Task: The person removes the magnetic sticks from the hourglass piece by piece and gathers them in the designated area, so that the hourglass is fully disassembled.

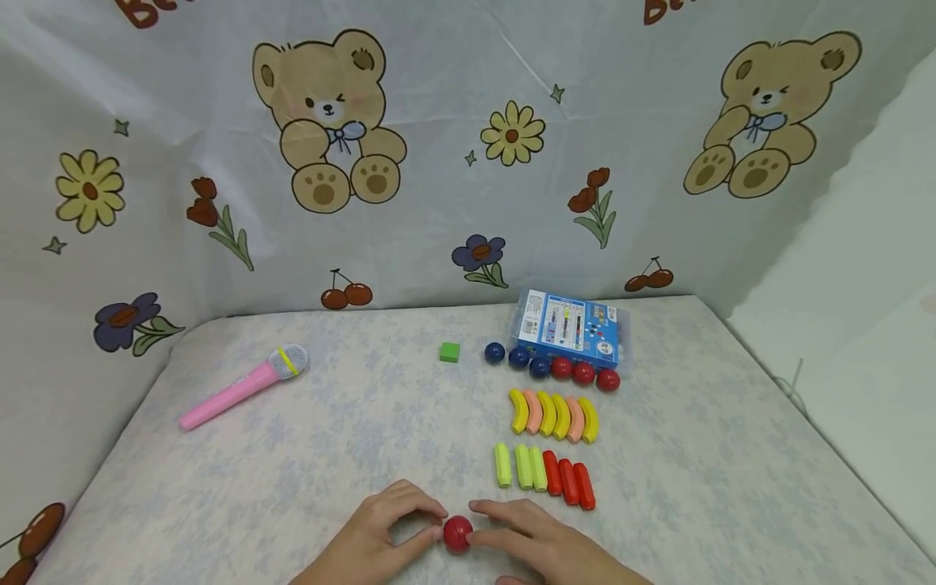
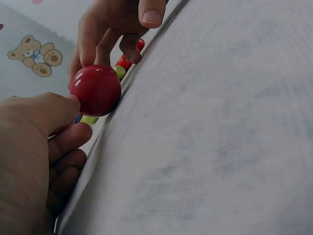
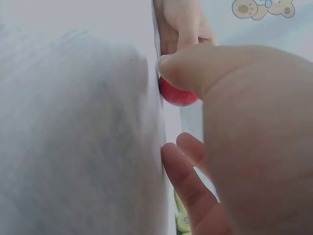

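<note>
A shiny red ball with a thin line across it sits near the front of the table, between both hands. My left hand holds it from the left, thumb against its side and the index finger bent close by; in the left wrist view the other fingers curl below the ball. From the right, my right hand touches it with a fairly straight finger while the index finger extends just above. In the right wrist view, the right thumb partly hides the ball.
Beyond the right hand lie rows of light green and red sticks, yellow and pink banana-shaped pieces, and blue and red balls. A blue-labelled box stands behind them. A green block and pink microphone lie farther left.
</note>
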Available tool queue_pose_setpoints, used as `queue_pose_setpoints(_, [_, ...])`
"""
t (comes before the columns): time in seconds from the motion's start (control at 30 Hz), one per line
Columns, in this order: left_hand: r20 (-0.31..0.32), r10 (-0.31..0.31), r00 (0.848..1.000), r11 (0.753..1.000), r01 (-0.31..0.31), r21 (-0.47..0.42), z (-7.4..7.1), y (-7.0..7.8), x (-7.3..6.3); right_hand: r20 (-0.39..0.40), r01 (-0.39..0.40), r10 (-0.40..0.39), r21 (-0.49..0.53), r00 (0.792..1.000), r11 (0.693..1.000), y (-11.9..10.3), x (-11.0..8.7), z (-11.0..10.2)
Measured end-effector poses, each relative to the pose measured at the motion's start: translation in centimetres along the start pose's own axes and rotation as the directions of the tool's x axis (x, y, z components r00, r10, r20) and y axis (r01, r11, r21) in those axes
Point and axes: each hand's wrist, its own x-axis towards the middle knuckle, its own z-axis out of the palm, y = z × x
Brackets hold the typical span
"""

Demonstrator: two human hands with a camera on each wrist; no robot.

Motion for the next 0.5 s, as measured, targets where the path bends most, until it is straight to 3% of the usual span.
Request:
queue_pose_setpoints(0.2, [0.002, 0.026, 1.0, 1.0, -0.026, -0.01, 0.07, 0.0, 0.02, 0.063, -0.034, 0.03, 0.069, 0.998, 0.997, -0.12, 0.04, -0.03])
queue_pose_setpoints(0.5, [-0.002, 0.107, 0.994, 0.994, -0.107, -0.035, 0.09, -0.25, 0.07, 0.079, -0.071, 0.064, 0.1, 0.995, 0.992, 0.13, 0.03, 0.35])
